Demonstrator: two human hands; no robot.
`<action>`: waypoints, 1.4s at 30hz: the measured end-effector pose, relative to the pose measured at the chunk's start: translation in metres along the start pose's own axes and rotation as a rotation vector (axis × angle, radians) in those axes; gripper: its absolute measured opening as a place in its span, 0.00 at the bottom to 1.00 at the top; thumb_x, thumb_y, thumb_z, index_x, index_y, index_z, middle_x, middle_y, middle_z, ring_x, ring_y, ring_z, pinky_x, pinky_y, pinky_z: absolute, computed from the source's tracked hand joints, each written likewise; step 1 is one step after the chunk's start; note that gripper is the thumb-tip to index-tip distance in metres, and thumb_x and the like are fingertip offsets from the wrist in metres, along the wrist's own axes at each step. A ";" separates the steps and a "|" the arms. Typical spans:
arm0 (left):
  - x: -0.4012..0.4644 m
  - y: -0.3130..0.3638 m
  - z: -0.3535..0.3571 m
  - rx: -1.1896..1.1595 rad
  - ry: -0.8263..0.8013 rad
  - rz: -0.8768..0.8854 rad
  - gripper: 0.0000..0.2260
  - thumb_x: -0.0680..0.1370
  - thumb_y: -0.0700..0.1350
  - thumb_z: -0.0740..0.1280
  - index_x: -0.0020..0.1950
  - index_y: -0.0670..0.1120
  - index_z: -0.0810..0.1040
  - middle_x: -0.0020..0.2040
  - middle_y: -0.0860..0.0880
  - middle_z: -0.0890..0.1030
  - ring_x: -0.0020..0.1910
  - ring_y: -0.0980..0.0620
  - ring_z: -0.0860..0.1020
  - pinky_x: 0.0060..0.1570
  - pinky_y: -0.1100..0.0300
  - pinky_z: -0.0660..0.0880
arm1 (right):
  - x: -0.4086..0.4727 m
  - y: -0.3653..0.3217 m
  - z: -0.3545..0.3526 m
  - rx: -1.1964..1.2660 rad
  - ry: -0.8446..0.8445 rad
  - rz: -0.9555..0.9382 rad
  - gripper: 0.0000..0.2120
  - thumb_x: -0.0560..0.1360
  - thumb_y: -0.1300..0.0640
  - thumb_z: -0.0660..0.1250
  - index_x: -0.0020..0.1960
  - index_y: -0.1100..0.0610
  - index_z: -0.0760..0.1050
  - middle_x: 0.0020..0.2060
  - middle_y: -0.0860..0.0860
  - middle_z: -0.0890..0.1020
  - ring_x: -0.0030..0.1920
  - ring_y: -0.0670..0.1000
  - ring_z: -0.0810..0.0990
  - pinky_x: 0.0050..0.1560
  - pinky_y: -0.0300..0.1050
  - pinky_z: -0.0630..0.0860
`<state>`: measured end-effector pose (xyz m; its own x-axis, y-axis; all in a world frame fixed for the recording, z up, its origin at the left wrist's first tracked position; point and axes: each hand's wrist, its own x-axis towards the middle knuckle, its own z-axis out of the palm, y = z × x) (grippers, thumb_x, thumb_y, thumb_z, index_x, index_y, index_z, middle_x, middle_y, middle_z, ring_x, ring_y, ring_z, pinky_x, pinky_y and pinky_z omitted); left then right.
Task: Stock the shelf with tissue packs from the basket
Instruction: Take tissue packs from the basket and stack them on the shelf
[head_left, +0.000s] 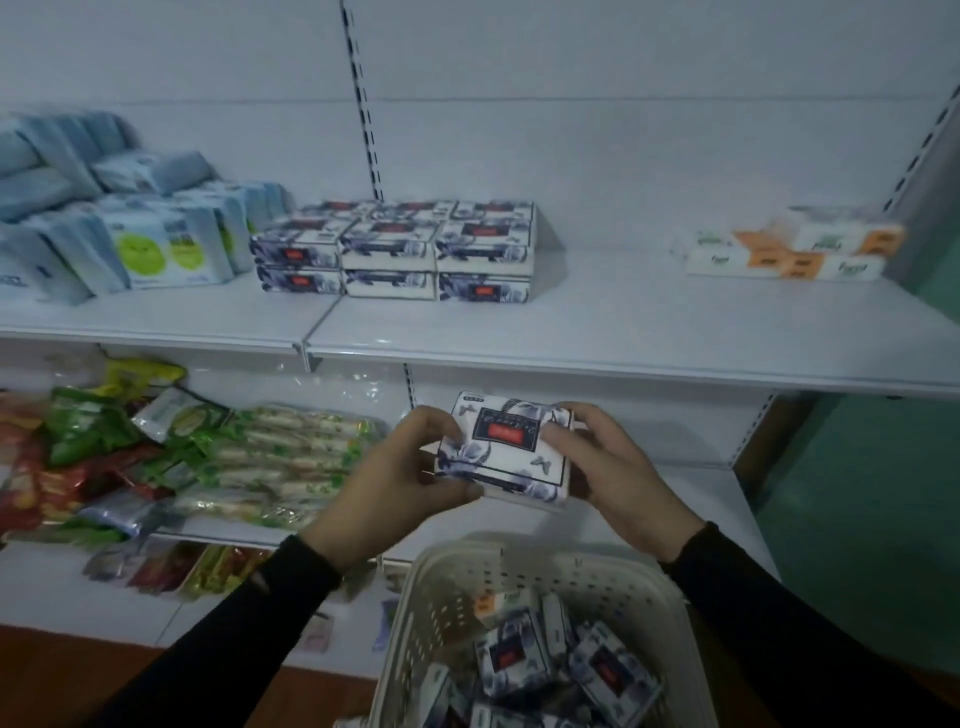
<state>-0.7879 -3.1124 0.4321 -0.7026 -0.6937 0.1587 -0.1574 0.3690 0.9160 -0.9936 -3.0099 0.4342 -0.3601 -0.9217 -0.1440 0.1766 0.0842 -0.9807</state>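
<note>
I hold one white tissue pack (506, 449) with blue flowers and a dark red label between both hands, above the basket and below the upper shelf's front edge. My left hand (410, 478) grips its left end, and my right hand (608, 467) grips its right end. The cream perforated basket (524, 582) at the bottom middle holds several more matching packs (561, 670). On the upper white shelf (597, 332), a two-layer block of the same packs (395, 249) stands left of centre.
Blue and green wipe packs (119, 223) crowd the shelf's left end. Orange and white tissue packs (789, 249) lie at its right end. The lower shelf's left side holds snack bags (171, 457). A slotted upright (363, 104) runs up the back panel.
</note>
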 end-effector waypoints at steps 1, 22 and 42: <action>0.002 0.008 -0.009 -0.037 -0.011 -0.001 0.18 0.70 0.38 0.77 0.51 0.47 0.70 0.48 0.55 0.83 0.38 0.51 0.80 0.39 0.57 0.77 | 0.000 -0.011 0.004 -0.039 -0.020 -0.032 0.12 0.78 0.56 0.67 0.61 0.56 0.74 0.52 0.59 0.84 0.47 0.54 0.85 0.42 0.46 0.80; 0.053 -0.001 -0.230 0.230 0.421 -0.232 0.19 0.70 0.44 0.77 0.57 0.49 0.74 0.48 0.42 0.83 0.46 0.43 0.81 0.43 0.56 0.74 | 0.103 -0.070 -0.009 -1.399 0.327 -0.280 0.30 0.77 0.34 0.52 0.68 0.52 0.72 0.66 0.56 0.75 0.67 0.58 0.71 0.68 0.52 0.67; 0.068 -0.014 -0.224 0.631 0.453 -0.207 0.18 0.75 0.46 0.71 0.64 0.51 0.75 0.45 0.45 0.78 0.36 0.50 0.74 0.40 0.57 0.69 | 0.099 -0.069 -0.009 -1.444 0.345 -0.300 0.28 0.78 0.35 0.53 0.65 0.54 0.74 0.64 0.57 0.76 0.66 0.58 0.72 0.66 0.52 0.68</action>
<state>-0.6783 -3.3036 0.5125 -0.2874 -0.9200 0.2665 -0.7117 0.3913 0.5834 -1.0494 -3.1038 0.4868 -0.4454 -0.8578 0.2564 -0.8898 0.3921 -0.2336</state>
